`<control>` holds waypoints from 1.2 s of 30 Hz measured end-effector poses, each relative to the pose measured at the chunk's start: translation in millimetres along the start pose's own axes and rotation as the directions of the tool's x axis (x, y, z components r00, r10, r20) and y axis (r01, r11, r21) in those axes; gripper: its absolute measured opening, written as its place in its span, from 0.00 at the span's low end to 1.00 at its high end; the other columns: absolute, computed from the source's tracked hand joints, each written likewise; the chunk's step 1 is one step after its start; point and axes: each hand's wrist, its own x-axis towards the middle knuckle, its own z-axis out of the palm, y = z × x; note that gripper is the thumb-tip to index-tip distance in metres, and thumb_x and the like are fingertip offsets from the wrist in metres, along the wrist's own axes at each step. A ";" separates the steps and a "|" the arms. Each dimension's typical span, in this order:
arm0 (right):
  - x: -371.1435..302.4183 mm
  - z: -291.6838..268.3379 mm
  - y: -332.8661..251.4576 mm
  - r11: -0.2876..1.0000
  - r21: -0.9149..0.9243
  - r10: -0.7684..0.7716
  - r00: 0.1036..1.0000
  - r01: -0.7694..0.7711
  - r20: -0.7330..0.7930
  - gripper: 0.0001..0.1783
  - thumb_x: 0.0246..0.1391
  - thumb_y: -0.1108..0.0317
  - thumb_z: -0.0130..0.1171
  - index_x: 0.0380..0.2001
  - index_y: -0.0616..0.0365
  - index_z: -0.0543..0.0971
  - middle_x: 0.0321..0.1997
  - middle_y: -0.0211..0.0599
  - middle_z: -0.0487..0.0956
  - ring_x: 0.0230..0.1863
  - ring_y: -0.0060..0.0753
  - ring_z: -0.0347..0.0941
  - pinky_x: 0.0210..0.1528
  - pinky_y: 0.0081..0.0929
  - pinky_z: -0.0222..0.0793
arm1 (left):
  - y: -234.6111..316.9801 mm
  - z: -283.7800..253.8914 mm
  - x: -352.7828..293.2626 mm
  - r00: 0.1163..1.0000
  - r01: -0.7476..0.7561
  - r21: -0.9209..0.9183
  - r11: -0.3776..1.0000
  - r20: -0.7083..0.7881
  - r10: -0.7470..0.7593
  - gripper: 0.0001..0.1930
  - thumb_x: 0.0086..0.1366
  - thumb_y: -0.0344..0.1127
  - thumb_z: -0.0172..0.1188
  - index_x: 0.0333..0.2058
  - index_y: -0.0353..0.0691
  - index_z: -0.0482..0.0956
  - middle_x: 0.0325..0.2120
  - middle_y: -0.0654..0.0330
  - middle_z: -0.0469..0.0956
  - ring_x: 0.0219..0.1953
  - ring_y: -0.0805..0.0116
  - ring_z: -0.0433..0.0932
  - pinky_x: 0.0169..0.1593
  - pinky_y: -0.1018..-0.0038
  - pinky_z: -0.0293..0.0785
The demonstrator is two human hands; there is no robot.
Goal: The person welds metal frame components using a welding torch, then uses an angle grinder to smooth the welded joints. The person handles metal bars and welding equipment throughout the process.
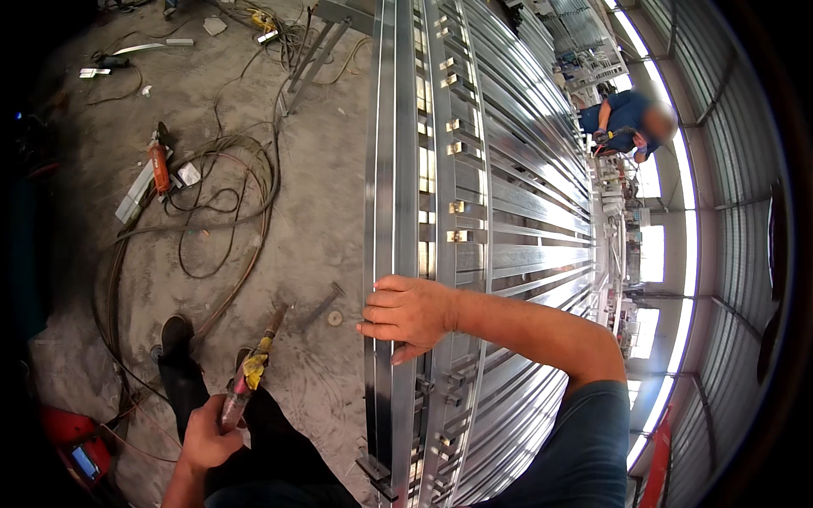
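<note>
On the far left of the concrete floor (322, 212): a red box-shaped machine (80, 449) with a small screen, parked low. Next, dark cables (220, 212) looped loosely beside an orange power tool (159, 168), set down within reach. Lower centre: left hand (205, 436) wrapped shut round a rod-like welding holder (250, 372), yellow-taped, tip angled up and away from the body. Further right: right hand (406, 311), fingers curled over the edge of a bright ribbed steel frame (474, 212), seemingly steadying it. Far right: another person (631, 123) in blue, bent over.
</note>
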 end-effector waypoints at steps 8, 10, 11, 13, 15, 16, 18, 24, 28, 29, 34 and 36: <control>-11.3 5.1 -16.5 0.998 0.004 0.060 0.998 -0.060 -0.035 0.41 0.56 0.35 0.62 0.61 0.56 0.77 0.60 0.41 0.77 0.69 0.47 0.68 0.82 0.52 0.43 | 18.6 -6.3 -65.4 0.971 -0.109 -0.182 0.977 -0.230 0.065 0.37 0.52 0.26 0.59 0.65 0.32 0.72 0.30 0.51 0.83 0.32 0.70 0.83 0.39 0.72 0.78; -15.6 9.2 -19.9 0.997 -0.036 0.061 0.993 -0.065 -0.104 0.39 0.56 0.34 0.61 0.58 0.56 0.79 0.59 0.40 0.77 0.70 0.46 0.67 0.82 0.51 0.44 | 26.5 -15.5 -70.9 0.947 -0.236 0.100 0.967 -0.200 0.252 0.38 0.51 0.30 0.63 0.64 0.31 0.73 0.32 0.48 0.83 0.31 0.62 0.84 0.39 0.71 0.78; -15.3 12.0 -22.5 0.997 -0.025 0.075 0.989 -0.078 -0.124 0.39 0.56 0.34 0.61 0.57 0.56 0.80 0.59 0.40 0.77 0.70 0.46 0.68 0.82 0.51 0.44 | 28.4 -18.3 -73.3 0.932 -0.282 0.227 0.932 -0.166 0.322 0.38 0.50 0.31 0.64 0.64 0.31 0.73 0.32 0.47 0.83 0.30 0.59 0.83 0.38 0.70 0.78; -14.6 16.6 -27.1 0.994 -0.014 0.101 0.982 -0.104 -0.159 0.38 0.56 0.34 0.61 0.56 0.56 0.81 0.58 0.40 0.78 0.69 0.46 0.68 0.82 0.50 0.44 | 31.6 -23.6 -78.9 0.892 -0.370 0.461 0.806 -0.067 0.448 0.39 0.49 0.34 0.67 0.63 0.31 0.74 0.31 0.45 0.83 0.28 0.52 0.83 0.36 0.67 0.78; -14.3 16.1 -29.9 0.992 -0.021 0.118 0.978 -0.123 -0.174 0.37 0.56 0.35 0.61 0.54 0.56 0.81 0.57 0.39 0.78 0.68 0.45 0.69 0.82 0.50 0.44 | 34.7 -21.9 -85.1 0.895 -0.376 0.515 0.770 -0.014 0.447 0.39 0.47 0.34 0.67 0.62 0.31 0.74 0.29 0.46 0.82 0.27 0.49 0.81 0.34 0.64 0.78; -14.2 17.2 -31.5 0.991 -0.022 0.128 0.974 -0.134 -0.185 0.37 0.56 0.35 0.60 0.53 0.56 0.81 0.56 0.39 0.78 0.68 0.45 0.69 0.82 0.50 0.45 | 37.9 -20.0 -88.8 0.895 -0.381 0.541 0.750 0.013 0.445 0.39 0.46 0.34 0.68 0.62 0.31 0.74 0.28 0.47 0.82 0.26 0.47 0.81 0.33 0.62 0.78; -12.7 16.8 -33.7 0.989 -0.028 0.136 0.971 -0.145 -0.198 0.36 0.56 0.35 0.60 0.52 0.56 0.82 0.55 0.38 0.78 0.67 0.44 0.70 0.82 0.50 0.45 | 46.4 -11.4 -98.3 0.889 -0.379 0.653 0.656 0.060 0.453 0.39 0.46 0.35 0.69 0.62 0.35 0.75 0.24 0.51 0.80 0.23 0.52 0.80 0.30 0.59 0.77; -13.5 20.3 -35.3 0.985 -0.055 0.147 0.964 -0.162 -0.221 0.33 0.57 0.36 0.60 0.49 0.55 0.83 0.53 0.35 0.79 0.65 0.43 0.71 0.81 0.50 0.47 | 62.0 16.8 -118.7 0.790 -0.590 0.659 0.467 0.354 0.500 0.43 0.49 0.34 0.70 0.68 0.40 0.69 0.42 0.48 0.85 0.25 0.55 0.85 0.24 0.64 0.81; -12.3 18.6 -33.3 0.988 -0.064 0.119 0.961 -0.139 -0.250 0.29 0.58 0.37 0.60 0.43 0.53 0.82 0.48 0.34 0.78 0.62 0.42 0.72 0.80 0.49 0.47 | 67.5 44.5 -123.6 0.757 -0.608 0.392 0.691 0.549 0.354 0.43 0.57 0.34 0.67 0.73 0.54 0.64 0.61 0.45 0.77 0.28 0.54 0.87 0.29 0.66 0.84; -13.0 20.0 -33.0 0.988 -0.067 0.121 0.960 -0.142 -0.252 0.28 0.58 0.37 0.60 0.41 0.53 0.81 0.47 0.33 0.78 0.61 0.42 0.72 0.80 0.49 0.48 | 68.3 53.5 -123.0 0.736 -0.607 0.317 0.728 0.568 0.367 0.42 0.58 0.33 0.66 0.73 0.57 0.65 0.63 0.45 0.75 0.29 0.54 0.87 0.30 0.66 0.84; -13.3 21.7 -34.1 0.985 -0.076 0.130 0.959 -0.154 -0.251 0.27 0.57 0.37 0.61 0.37 0.52 0.80 0.45 0.32 0.77 0.59 0.41 0.72 0.79 0.48 0.49 | 74.0 91.7 -114.3 0.651 -0.650 0.079 0.756 0.571 0.500 0.37 0.61 0.30 0.62 0.69 0.67 0.71 0.67 0.47 0.70 0.33 0.56 0.87 0.35 0.68 0.85; -13.4 21.5 -34.1 0.982 -0.074 0.152 0.965 -0.171 -0.215 0.29 0.55 0.37 0.63 0.41 0.53 0.82 0.47 0.32 0.78 0.60 0.41 0.72 0.78 0.49 0.50 | 84.8 98.7 -112.6 0.658 -0.633 0.044 0.773 0.558 0.506 0.36 0.61 0.28 0.62 0.67 0.67 0.74 0.67 0.47 0.70 0.35 0.56 0.87 0.36 0.68 0.85</control>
